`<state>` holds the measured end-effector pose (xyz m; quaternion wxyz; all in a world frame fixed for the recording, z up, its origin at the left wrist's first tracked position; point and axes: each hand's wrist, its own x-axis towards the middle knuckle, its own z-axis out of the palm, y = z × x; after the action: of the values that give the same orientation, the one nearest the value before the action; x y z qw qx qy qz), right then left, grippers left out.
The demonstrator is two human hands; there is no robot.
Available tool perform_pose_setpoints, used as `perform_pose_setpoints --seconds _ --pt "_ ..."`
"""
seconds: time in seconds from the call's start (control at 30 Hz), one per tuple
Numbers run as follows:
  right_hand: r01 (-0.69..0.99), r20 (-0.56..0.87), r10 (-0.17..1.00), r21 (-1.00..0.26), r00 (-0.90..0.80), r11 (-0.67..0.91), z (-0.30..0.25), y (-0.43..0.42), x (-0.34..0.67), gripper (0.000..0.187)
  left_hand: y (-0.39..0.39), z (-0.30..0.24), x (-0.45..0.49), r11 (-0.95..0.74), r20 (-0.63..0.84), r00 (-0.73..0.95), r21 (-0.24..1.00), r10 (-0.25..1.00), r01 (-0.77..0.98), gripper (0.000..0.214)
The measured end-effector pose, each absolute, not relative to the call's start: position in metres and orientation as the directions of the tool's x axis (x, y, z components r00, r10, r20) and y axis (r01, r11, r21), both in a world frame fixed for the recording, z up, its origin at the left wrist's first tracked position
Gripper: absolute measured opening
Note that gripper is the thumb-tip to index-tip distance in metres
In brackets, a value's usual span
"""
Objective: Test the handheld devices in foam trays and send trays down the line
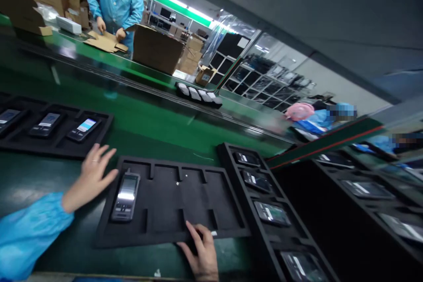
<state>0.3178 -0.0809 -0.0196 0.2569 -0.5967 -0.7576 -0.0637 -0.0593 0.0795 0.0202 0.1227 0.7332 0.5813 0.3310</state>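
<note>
A black foam tray (165,202) with slots lies on the green bench before me. In its leftmost slot is one handheld phone (126,198) with a stubby antenna and keys below its screen. My left hand (92,178), in a blue sleeve, is spread open near the tray's upper left corner, holding nothing. At the tray's front rim is my right hand (203,251), fingers curled over the edge and thumb on the near side. Left of my left hand, another foam tray (74,147) carries several handhelds, one with its screen lit (84,128).
To the right, a foam tray (228,158) holds several handhelds, with a black stack (297,185) beyond. Across the conveyor (155,130), a person in blue (115,0) handles flat cardboard (105,42) beside a carton (157,48). Other people sit at far right.
</note>
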Motion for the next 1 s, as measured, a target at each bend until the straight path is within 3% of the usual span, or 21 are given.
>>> perform_pose_setpoints --seconds 0.1,0.2,0.33,0.7,0.9,1.0 --pt "0.918 0.462 0.881 -0.299 -0.100 0.261 -0.020 -0.067 0.308 0.062 0.102 0.007 -0.109 -0.197 0.387 0.064 0.313 0.920 0.929 0.057" --pt "0.913 0.470 0.878 -0.312 -0.093 0.264 -0.015 -0.029 0.290 0.057 0.117 -0.010 -0.148 -0.209 0.412 0.105 0.214 0.905 0.954 0.055" --pt "0.925 0.485 0.874 -0.322 -0.023 0.203 -0.018 0.045 0.273 0.044 0.125 -0.022 -0.170 -0.289 0.444 0.157 0.247 0.882 0.925 0.042" --pt "0.935 0.430 0.901 -0.338 0.052 0.107 -0.023 0.318 0.260 0.031 0.128 -0.024 -0.157 -0.269 0.514 0.006 0.439 0.858 0.857 0.014" --pt "0.921 0.454 0.865 -0.389 0.216 -0.026 -0.025 0.370 0.269 0.033 0.135 -0.038 -0.153 -0.343 0.637 -0.010 0.427 0.771 0.836 0.019" --pt "0.898 0.468 0.825 -0.429 0.316 -0.101 -0.019 0.369 0.271 0.039 0.125 -0.041 -0.123 -0.515 0.677 0.128 0.410 0.725 0.753 0.009"
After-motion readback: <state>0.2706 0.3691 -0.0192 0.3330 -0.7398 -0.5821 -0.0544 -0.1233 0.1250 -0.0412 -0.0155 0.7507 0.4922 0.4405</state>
